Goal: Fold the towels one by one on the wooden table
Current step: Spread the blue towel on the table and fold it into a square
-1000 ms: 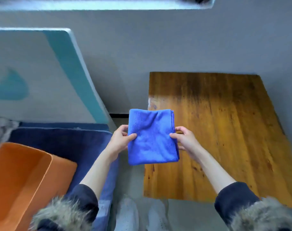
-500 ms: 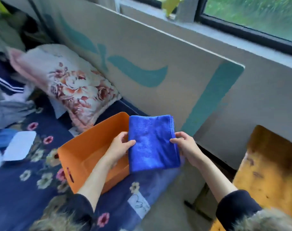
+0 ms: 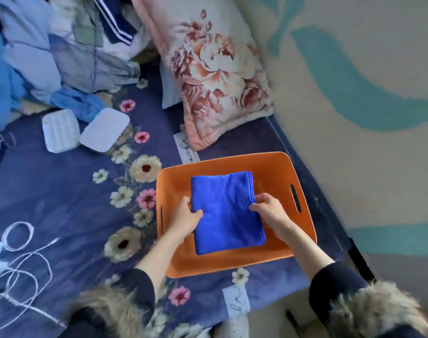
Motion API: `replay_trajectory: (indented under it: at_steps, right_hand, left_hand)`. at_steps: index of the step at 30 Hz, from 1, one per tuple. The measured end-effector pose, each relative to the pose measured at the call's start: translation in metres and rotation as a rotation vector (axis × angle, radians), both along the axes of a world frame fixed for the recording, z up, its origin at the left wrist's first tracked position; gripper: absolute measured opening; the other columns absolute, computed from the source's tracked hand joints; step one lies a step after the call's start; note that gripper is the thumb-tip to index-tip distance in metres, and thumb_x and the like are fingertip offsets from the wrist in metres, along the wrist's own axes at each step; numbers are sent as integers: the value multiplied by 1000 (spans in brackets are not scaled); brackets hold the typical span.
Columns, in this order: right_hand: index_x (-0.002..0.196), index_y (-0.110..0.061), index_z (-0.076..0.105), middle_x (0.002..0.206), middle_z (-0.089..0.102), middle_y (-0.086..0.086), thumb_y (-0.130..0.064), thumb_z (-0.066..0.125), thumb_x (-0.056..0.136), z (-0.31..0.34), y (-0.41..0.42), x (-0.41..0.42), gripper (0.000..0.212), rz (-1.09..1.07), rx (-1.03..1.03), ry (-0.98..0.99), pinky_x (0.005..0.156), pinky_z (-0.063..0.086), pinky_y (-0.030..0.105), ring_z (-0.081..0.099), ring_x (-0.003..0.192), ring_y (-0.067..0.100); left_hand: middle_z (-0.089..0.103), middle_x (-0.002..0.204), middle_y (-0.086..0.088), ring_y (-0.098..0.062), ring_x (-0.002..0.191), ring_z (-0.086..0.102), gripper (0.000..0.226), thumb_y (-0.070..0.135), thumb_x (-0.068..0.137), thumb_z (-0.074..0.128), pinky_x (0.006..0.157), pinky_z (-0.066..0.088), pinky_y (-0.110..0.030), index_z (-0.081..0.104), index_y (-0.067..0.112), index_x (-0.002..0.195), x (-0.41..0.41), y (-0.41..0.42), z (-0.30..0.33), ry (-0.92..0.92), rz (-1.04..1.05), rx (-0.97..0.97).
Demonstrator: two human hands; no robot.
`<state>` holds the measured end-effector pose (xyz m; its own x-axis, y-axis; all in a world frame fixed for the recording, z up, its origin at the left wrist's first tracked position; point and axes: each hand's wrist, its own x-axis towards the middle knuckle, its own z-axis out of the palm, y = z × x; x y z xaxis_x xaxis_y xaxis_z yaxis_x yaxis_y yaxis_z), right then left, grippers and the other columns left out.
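Observation:
A folded blue towel (image 3: pixel 226 213) hangs flat over the inside of an orange plastic basket (image 3: pixel 303 225) that stands on the bed. My left hand (image 3: pixel 187 218) pinches the towel's left edge, thumb on top. My right hand (image 3: pixel 269 211) grips its right edge with curled fingers. Whether the towel touches the basket floor cannot be told. The wooden table is out of view.
The basket sits on a dark blue floral bedspread (image 3: pixel 61 191). A floral pillow (image 3: pixel 215 69) leans behind it, a pile of clothes (image 3: pixel 37 57) lies far left, two white boxes (image 3: pixel 83 132) and a white cable (image 3: pixel 20 252) lie left. A painted board (image 3: pixel 354 93) stands to the right.
Both hands carried the folded towel from above the wooden table leftward to the bed and lowered it over the orange basket. The view swung left; the table left the frame.

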<state>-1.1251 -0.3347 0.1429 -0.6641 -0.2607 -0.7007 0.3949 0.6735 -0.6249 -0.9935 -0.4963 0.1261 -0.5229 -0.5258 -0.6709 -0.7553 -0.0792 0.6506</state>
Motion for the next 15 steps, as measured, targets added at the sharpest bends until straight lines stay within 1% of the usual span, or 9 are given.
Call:
replay_trajectory:
  at_steps: [1,2,3,5,10,12,15]
  right_hand:
    - [92,-20,56,101,63,7,-10,60,80,-18,-6,-3,16,27,31,-12,77,48,37,60,94,25]
    - [96,-18,56,102,62,6,-9,60,80,-36,-11,-6,19,55,57,-23,79,49,37,60,96,26]
    - [99,-18,55,103,61,5,-9,60,81,-55,-16,-9,21,75,77,-35,80,49,37,59,98,26]
    - [98,-19,53,102,59,4,-8,60,82,-84,-22,-11,21,88,92,-57,81,50,37,59,98,25]
    - [101,-19,51,109,60,5,-9,60,86,-162,-42,-8,20,100,83,-184,89,51,45,60,101,26]
    - [100,-16,52,107,60,5,-8,60,85,-180,-50,-8,19,110,87,-196,87,52,43,60,100,26]
    - [97,-16,54,104,61,4,-7,59,86,-194,-60,-11,15,91,87,-216,76,50,35,60,96,24]
  left_hand:
    - [61,104,-14,-31,94,59,20,12,87,54,77,46,-38,45,11,105,-2,-1,-16,-55,-13,-43]
    - [60,107,-14,-31,98,57,22,13,88,54,78,44,-36,45,9,108,-4,-2,-32,-111,-25,-80]
    - [59,111,-14,-32,102,55,25,14,88,53,81,44,-37,44,7,110,-6,-3,-48,-157,-32,-102]
    - [56,114,-17,-36,106,52,24,13,89,50,87,44,-42,43,3,110,-10,-4,-72,-224,-38,-136]
    - [49,121,-23,-41,110,50,25,8,91,48,86,40,-43,42,0,113,-14,-10,-131,-386,-34,-274]
    - [49,120,-23,-41,109,51,27,8,90,49,86,40,-43,42,-1,115,-14,-11,-143,-421,-40,-345]
    - [49,122,-22,-42,107,53,33,9,90,49,83,41,-45,39,1,120,-17,-14,-151,-434,-59,-403]
